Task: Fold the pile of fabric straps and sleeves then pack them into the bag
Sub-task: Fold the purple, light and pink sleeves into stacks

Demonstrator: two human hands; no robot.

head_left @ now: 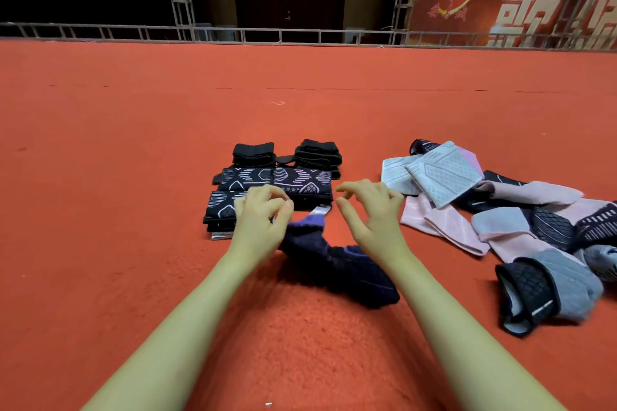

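The red carpet point(133, 143) on the floor is a matt, fuzzy felt, its nap rougher close by. The dark purple sleeve point(340, 270) is soft ribbed knit cloth. The folded black patterned sleeves point(302, 182) look like stretch knit with pale woven lines. The grey sleeve point(444, 173) shows a raised, textured weave, the pink ones point(450, 230) smoother. The truss railing point(300, 35) is dull grey metal; the red banner point(500, 3) looks slightly glossy.

Red carpet floor point(133, 150): folded black stacks point(273, 183) just beyond left hand point(263, 220); dark purple sleeve point(337, 270) btwn hands; unfolded pile point(507, 217) beside right hand point(370, 210).
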